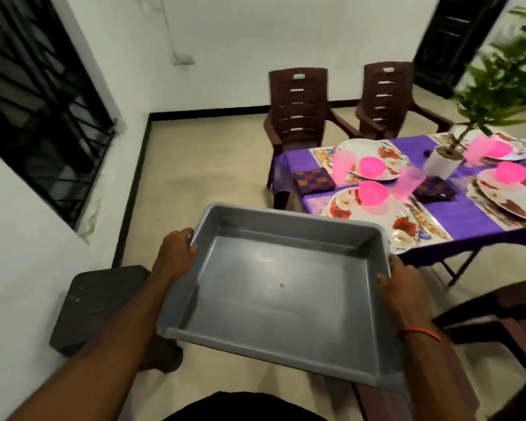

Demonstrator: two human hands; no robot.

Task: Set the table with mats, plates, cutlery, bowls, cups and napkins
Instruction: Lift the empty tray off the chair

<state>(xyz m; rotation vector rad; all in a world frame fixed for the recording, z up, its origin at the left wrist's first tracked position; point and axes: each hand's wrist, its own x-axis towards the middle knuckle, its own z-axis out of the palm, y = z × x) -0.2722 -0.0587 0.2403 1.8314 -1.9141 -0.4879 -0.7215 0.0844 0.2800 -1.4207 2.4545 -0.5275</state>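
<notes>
By the left wall is a window (43, 101) with a black grille, and below it a dark low block (97, 305) sits on the floor. The person stands just to its right, carrying a grey tray (274, 284) at waist height, held off the tabletop and near its front left corner. The left hand (175, 253) grips the tray's left rim, fingers curled round the edge. The right hand (404, 287) grips the right rim the same way, thumb lying over the lip; a red thread (419, 332) circles that wrist.

Beyond the tray is the tabletop (456, 220), draped in purple cloth. At its left end lies a checked napkin (315, 180), with a pink cup (342, 165) just beside it. Next comes a flowered plate (368, 147) carrying a pink bowl (372, 167). Nearer the person, a second plate (340, 205) rests on a patterned mat (422, 220) and holds another pink bowl (373, 192). A second pink cup (407, 182) stands to its right, then a dark napkin (434, 188). A white pot (442, 161) with a leafy plant stands mid-table. Further right a third plate (498, 196) holds a bowl (512, 171); the setting behind it is blurred. Two brown chairs (301, 107) stand at the far side.
</notes>
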